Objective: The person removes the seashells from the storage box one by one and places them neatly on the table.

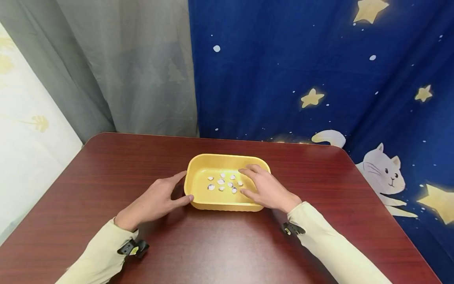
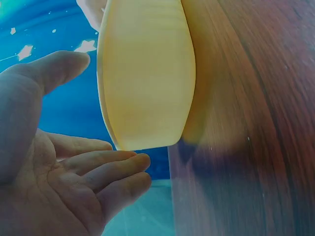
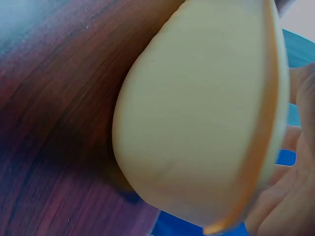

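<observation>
A yellow plastic basin (image 1: 227, 200) with rounded corners stands on the table. Several small, round, shiny pieces (image 1: 221, 182), whitish and clear-looking, lie spread over its bottom; what they are made of I cannot tell. At the basin's left end is my left hand (image 1: 156, 201), thumb and fingers spread apart near the rim. In the left wrist view, the fingers (image 2: 115, 172) are extended beside the basin's wall (image 2: 145, 73). My right hand (image 1: 267, 187) reaches over the right rim, its fingers above the inside and loosely bent, with nothing visible in them. The right wrist view shows the basin's outer wall (image 3: 197, 108) covering part of that hand.
The dark red wooden table (image 1: 227, 244) has rounded far corners. Behind it hang a grey curtain (image 1: 142, 71) and a blue curtain (image 1: 262, 71) with stars and a white cat. Black straps (image 1: 133, 248) sit at both wrists, against cream sleeves.
</observation>
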Demonstrator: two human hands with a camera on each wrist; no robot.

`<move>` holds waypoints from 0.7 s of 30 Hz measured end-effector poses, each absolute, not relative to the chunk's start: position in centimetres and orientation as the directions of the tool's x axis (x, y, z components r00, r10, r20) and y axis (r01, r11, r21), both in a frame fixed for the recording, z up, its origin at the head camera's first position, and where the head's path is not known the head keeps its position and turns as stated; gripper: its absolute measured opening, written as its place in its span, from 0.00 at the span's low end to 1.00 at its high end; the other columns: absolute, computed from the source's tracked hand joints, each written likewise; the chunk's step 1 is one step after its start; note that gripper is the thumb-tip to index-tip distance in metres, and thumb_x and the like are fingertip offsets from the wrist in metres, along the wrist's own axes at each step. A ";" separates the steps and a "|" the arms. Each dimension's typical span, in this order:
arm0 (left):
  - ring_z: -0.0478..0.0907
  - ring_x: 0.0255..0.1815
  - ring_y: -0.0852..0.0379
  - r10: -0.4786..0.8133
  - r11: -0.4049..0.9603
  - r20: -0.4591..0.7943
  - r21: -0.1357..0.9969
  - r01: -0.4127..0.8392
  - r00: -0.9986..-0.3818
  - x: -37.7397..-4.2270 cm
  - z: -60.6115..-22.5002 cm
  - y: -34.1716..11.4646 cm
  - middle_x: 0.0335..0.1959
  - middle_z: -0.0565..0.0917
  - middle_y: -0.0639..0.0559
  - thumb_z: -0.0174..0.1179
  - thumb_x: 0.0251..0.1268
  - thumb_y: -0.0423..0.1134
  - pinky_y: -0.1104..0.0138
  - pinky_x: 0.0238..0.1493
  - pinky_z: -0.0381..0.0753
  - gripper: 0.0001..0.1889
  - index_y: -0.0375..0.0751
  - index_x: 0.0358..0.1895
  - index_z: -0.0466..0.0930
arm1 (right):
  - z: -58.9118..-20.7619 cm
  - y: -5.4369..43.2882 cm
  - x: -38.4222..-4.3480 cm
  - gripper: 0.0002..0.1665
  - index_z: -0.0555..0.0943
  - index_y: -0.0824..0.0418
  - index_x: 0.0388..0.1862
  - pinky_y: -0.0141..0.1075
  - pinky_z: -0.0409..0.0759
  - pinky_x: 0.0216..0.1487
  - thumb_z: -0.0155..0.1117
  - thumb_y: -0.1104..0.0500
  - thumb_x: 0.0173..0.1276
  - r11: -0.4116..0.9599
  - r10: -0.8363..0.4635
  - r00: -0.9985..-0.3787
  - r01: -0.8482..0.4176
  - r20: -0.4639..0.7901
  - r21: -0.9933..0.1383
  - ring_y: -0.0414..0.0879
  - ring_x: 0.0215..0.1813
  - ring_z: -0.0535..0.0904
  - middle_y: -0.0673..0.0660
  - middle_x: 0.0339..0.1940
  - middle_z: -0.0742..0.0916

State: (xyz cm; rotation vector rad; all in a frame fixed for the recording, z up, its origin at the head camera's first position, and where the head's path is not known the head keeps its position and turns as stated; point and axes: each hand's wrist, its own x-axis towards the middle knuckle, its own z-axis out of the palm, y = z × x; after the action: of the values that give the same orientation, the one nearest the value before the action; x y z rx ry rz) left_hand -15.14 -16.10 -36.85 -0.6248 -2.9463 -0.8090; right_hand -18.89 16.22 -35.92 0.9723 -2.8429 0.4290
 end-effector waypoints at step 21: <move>0.82 0.47 0.53 0.410 0.778 0.139 0.462 0.425 -0.901 -15.5 -36.5 -15.5 0.59 0.84 0.41 0.68 0.62 0.51 0.50 0.58 0.80 0.39 0.35 0.73 0.67 | -38.0 14.5 -22.8 0.11 0.88 0.65 0.42 0.35 0.78 0.40 0.71 0.66 0.59 0.728 -0.635 -0.754 -0.657 0.168 -0.198 0.45 0.35 0.78 0.58 0.34 0.88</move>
State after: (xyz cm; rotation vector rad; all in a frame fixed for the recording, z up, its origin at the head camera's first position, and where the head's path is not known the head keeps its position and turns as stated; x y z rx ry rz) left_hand -15.52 -15.48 -36.53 -0.6896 -2.9332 -0.7742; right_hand -22.75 14.51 -38.00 1.0629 -2.8367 0.3768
